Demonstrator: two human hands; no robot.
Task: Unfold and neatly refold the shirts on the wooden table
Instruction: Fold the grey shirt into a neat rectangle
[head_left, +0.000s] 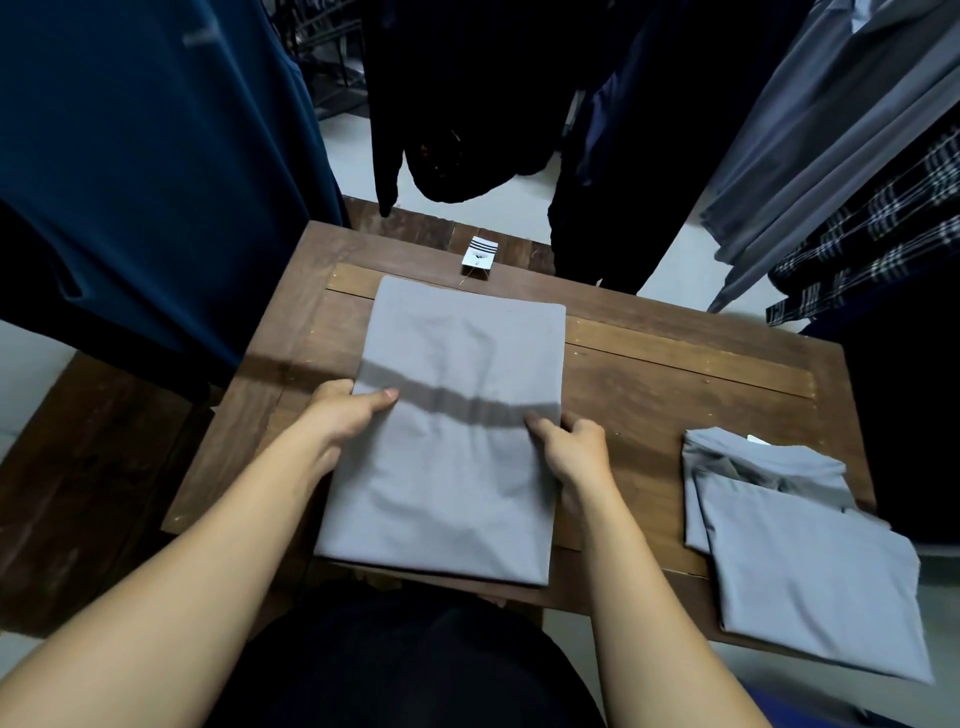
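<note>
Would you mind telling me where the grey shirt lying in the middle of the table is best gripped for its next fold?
Probably at its two long side edges, about midway, from left and right. The grey shirt lies flat as a long rectangle, and the left hand and right hand already sit there.

Two hands, the left hand (345, 413) and right hand (576, 447), three grey shirts, one in the middle (452, 441) and two stacked near right (800, 561), one tag (479, 258) far, one wooden table (675, 374).

shirt (447, 431) mid-table (675, 364), folded stack (795, 545) right, tag (479, 258) behind.
</note>
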